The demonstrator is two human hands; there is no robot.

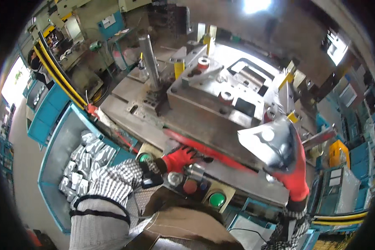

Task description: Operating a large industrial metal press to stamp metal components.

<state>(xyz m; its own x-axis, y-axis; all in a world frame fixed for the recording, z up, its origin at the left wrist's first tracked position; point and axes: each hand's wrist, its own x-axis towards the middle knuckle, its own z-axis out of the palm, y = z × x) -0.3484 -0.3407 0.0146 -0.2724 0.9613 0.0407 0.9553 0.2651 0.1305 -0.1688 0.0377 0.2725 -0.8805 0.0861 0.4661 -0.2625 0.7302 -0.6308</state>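
- Grasps a shiny sheet-metal part point(262, 143) by its right side in the red-gloved right hand point(296, 175), raised near the right front of the steel die point(208, 110).
- Has the red-gloved left hand point(181, 159) near the red strip point(221, 155) along the die's front; cannot tell whether closed on anything.
- Looks light and fairly stiff, probably slick on the glossy face, easily scratched or dented, perhaps sharp-rimmed.
- Seems best gripped at an edge, well clear of the broad face.
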